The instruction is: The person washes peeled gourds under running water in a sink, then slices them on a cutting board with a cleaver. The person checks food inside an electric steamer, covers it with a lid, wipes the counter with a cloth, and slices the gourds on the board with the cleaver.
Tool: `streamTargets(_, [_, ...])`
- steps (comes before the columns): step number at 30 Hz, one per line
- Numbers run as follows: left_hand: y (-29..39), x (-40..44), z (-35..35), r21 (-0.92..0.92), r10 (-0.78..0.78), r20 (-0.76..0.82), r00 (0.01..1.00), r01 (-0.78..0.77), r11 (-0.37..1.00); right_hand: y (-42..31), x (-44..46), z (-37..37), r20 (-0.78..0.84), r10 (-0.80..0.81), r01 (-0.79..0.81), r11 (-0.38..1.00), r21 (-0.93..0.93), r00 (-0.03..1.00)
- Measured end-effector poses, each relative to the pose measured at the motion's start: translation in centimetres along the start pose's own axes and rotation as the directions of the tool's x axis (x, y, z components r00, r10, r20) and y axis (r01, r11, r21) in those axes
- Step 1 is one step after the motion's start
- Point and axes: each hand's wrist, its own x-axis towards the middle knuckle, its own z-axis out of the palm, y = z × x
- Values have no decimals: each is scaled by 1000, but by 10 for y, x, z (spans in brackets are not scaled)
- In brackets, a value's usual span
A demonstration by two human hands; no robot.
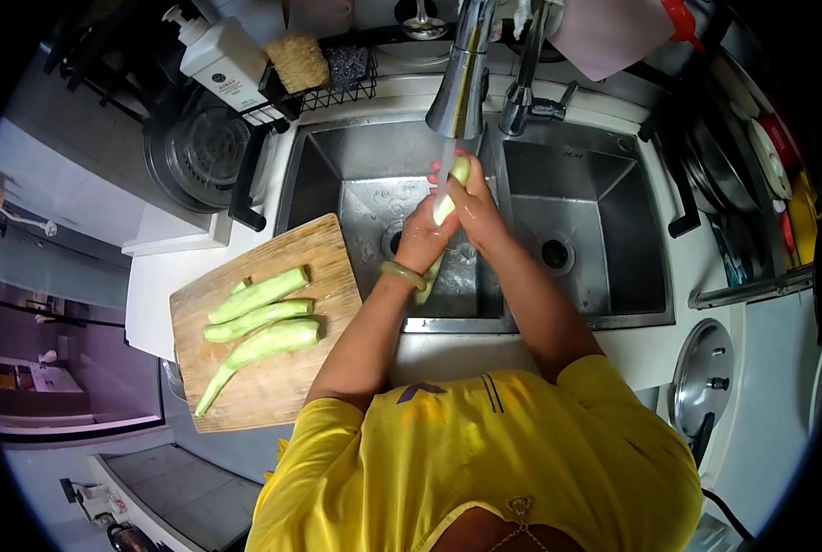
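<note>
Under the running faucet (457, 106), both my hands grip a pale green peeled gourd (459, 171). My left hand (425, 235) is closed around its lower part, a bangle on the wrist. Wrapped along its other side is my right hand (478, 210). Water falls onto the gourd and my fingers. Another pale green piece (427, 283) lies in the left sink basin (356, 156), partly hidden by my left wrist. Several peeled gourds (262, 319) rest on the wooden cutting board (245, 396) to the left.
A right basin (572, 175) adjoins the left one. Behind the sink stand a soap bottle (222, 64), a sponge (298, 63) in a wire rack and a second tap (521, 97). A pot lid (703, 379) hangs at the right, near racked pans.
</note>
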Motion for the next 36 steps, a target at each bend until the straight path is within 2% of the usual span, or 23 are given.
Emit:
streamTargets(1, [-2, 0, 2, 45, 107, -57, 993, -104, 994, 1, 3, 2, 26, 16, -14, 999, -48, 1000])
streamTargets(2, [-5, 0, -3, 45, 99, -65, 993, -97, 994, 2, 6, 4, 52, 33, -28, 995, -95, 998])
streamTargets(3, [7, 1, -12, -124, -137, 85, 987, 147, 981, -15, 8, 15, 119, 107, -104, 994, -35, 987])
streamTargets(4, [12, 0, -18, -253, -336, 261, 905, 400, 881, -32, 11, 23, 130, 127, -122, 992, -40, 983])
streamTargets(5, [6, -1, -19, -449, -333, 282, 900, 430, 783, -45, 16, 32, 97, 231, -220, 969, -110, 968])
streamTargets(6, [1, 1, -23, -501, -291, 323, 901, 423, 755, -51, 24, 41, 61, 326, -311, 934, -179, 944])
streamTargets(8, [10, -2, -32, -567, -307, 432, 848, 520, 639, -57, 40, 37, 208, 298, -289, 955, -70, 932])
streamTargets(9, [17, -4, -35, -577, -312, 417, 854, 514, 635, -40, 57, 23, 392, 212, -351, 878, 325, 895])
streamTargets(11, [25, -10, -34, -575, -420, 474, 774, 633, 518, -26, 83, -7, 442, 141, -353, 823, 445, 886])
streamTargets(13, [19, -9, -36, -557, -403, 514, 757, 652, 515, -22, 89, -8, 469, 114, -385, 752, 536, 876])
streamTargets(15, [18, -8, -32, -520, -426, 519, 741, 669, 531, -21, 76, -8, 113, 95, -128, 935, 332, 989])
streamTargets(16, [16, -6, -30, -531, -423, 513, 746, 664, 527, -18, 55, 0, 123, 100, -135, 937, 323, 987])
streamTargets(18, [11, 0, -29, -524, -475, 487, 733, 680, 512, -12, 7, 18, 152, 214, -220, 975, 25, 965])
streamTargets(21, [15, -5, -27, -575, -527, 444, 725, 681, 453, -2, -5, 11, 183, 314, -308, 949, -62, 932])
streamTargets(23, [27, -10, -27, -589, -562, 445, 697, 701, 402, -6, 7, 5, 110, 380, -388, 920, 55, 918])
streamTargets(25, [44, -17, -30, -656, -454, 510, 731, 672, 344, -5, 27, -5, 24, 422, -420, 894, 159, 906])
streamTargets(26, [44, -19, -30, -654, -450, 512, 731, 672, 347, -2, 36, -11, 21, 416, -414, 896, 160, 909])
streamTargets(28, [42, -25, -33, -659, -402, 531, 746, 661, 358, 5, 45, -17, 62, 443, -434, 824, 364, 894])
streamTargets(29, [41, -27, -35, -633, -420, 495, 761, 646, 426, 10, 42, -21, 183, 427, -464, 795, 391, 886])
streamTargets(30, [41, -28, -37, -635, -421, 488, 765, 642, 430, 10, 34, -14, 191, 426, -466, 794, 391, 884])
streamTargets(32, [41, -32, -38, -223, -476, 237, 847, 525, 821, 10, 9, 5, 40, 550, -540, 800, 260, 834])
streamTargets(34, [27, -38, -38, 72, -401, 81, 913, 396, 916, 33, 2, 0, 92, 564, -570, 795, 206, 821])
streamTargets(36, [22, -51, -36, 357, -79, -45, 996, 90, 930, 58, 6, -13, 167, 496, -522, 783, 337, 852])
